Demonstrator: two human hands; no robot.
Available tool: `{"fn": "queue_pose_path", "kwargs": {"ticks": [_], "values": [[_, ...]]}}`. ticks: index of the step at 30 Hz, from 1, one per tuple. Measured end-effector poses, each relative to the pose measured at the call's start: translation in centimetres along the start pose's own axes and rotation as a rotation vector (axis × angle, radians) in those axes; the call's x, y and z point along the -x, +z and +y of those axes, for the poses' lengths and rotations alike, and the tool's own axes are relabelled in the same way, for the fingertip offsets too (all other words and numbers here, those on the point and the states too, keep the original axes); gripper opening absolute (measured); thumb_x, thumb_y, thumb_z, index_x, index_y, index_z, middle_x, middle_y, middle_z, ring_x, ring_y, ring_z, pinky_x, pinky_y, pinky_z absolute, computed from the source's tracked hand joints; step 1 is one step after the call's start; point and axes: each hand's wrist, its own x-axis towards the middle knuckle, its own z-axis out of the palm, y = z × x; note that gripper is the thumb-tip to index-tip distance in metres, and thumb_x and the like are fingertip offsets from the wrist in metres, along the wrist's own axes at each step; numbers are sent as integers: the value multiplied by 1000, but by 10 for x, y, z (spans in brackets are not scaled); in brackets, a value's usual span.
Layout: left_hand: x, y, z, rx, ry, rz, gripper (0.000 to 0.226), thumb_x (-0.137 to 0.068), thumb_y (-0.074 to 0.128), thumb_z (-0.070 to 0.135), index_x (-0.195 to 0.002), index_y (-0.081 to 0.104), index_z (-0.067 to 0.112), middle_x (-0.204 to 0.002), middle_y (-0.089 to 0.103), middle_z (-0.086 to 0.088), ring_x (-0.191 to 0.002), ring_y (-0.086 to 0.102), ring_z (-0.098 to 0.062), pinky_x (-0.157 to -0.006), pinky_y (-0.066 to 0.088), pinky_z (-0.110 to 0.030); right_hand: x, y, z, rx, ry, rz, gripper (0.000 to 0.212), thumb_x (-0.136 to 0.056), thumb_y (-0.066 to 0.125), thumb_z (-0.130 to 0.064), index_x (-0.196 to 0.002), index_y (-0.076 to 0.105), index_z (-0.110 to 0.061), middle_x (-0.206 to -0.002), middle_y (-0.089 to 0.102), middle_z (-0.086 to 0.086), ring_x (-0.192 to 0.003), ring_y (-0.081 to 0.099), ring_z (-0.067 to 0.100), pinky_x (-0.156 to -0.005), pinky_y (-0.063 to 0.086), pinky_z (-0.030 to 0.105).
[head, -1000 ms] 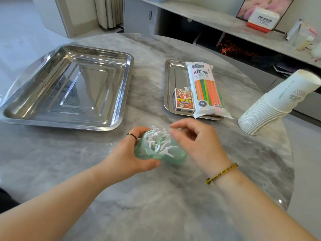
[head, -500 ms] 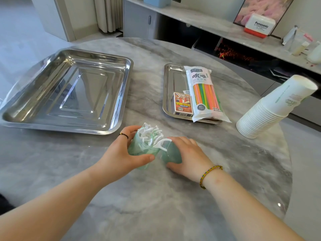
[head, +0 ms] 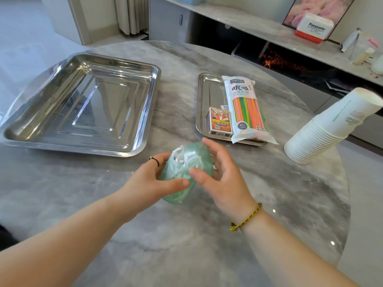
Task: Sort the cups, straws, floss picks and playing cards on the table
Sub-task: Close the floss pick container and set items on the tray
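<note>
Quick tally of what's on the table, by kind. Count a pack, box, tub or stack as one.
Steel trays: 2, large tray and small tray
Straw pack: 1
Card box: 1
Floss pick tub: 1
Cup stack: 1
Total: 6

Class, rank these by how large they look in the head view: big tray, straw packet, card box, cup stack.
1. big tray
2. cup stack
3. straw packet
4. card box
</note>
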Motion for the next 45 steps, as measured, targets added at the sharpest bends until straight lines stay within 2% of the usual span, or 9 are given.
{"fn": "queue_pose_path", "kwargs": {"ticks": [16, 25, 28, 31, 35, 39, 41, 43, 45], "values": [[8, -2, 11, -279, 139, -93, 62, -35, 67, 45, -95, 50, 44, -87, 63, 33, -79, 61, 10, -64, 47, -6, -2, -16, -7, -13, 37, -247, 46, -64, 63, -14, -105, 48, -30, -108, 55, -9, -88, 59, -7, -77, 49, 15], [7, -7, 15, -345, 200, -42, 57, -39, 73, 43, -92, 53, 43, -84, 67, 23, -73, 62, 9, -60, 45, -5, -1, -14, -5, 8, 42, -319, 52, -67, 62, -13, -110, 44, -36, -112, 54, -10, -96, 57, -3, -84, 48, 17], [9, -7, 15, -418, 216, -59, 57, -40, 73, 44, -92, 48, 48, -85, 63, 33, -76, 60, 14, -63, 43, -1, -2, -15, -4, 9, 62, -343, 56, -67, 62, -12, -110, 43, -42, -109, 57, -10, -93, 59, -6, -81, 49, 14], [9, -7, 14, -476, 246, -52, 56, -48, 71, 33, -92, 43, 52, -80, 62, 30, -79, 54, 22, -66, 37, 4, -4, -18, -4, -1, 76, -361, 57, -66, 62, -11, -111, 44, -41, -108, 58, -14, -94, 60, -5, -84, 51, 18], [8, -9, 10, -588, 281, -61, 65, -40, 62, 56, -100, 35, 57, -97, 50, 32, -91, 46, 26, -73, 32, 7, -3, -16, -2, 81, 58, -367, 57, -67, 63, -14, -110, 42, -45, -113, 53, -16, -96, 58, -8, -83, 49, 14], [5, -12, 9, -636, 261, -43, 69, -38, 56, 62, -103, 32, 57, -101, 48, 31, -96, 43, 26, -75, 31, 8, -2, -16, -3, 88, 45, -355, 56, -67, 62, -15, -110, 41, -45, -114, 52, -15, -95, 58, -9, -79, 47, 11], [5, -11, 9, -638, 266, -46, 70, -41, 64, 60, -103, 31, 58, -101, 47, 31, -96, 44, 24, -75, 30, 8, -2, -15, -3, 96, 48, -352, 53, -67, 62, -16, -109, 42, -43, -113, 50, -18, -95, 57, -8, -78, 48, 12], [6, -8, 8, -664, 265, -63, 78, -52, 81, 44, -104, 26, 59, -101, 44, 33, -92, 45, 22, -76, 29, 9, -1, -11, -1, 124, 60, -342, 49, -67, 62, -22, -107, 43, -42, -110, 50, -21, -95, 55, -6, -81, 47, 13], [6, -8, 7, -646, 257, -58, 83, -55, 86, 31, -105, 25, 57, -103, 41, 33, -92, 43, 22, -77, 29, 9, -1, -7, 2, 115, 67, -317, 44, -67, 61, -24, -105, 44, -38, -103, 53, -18, -87, 56, -9, -79, 46, 11]]}}
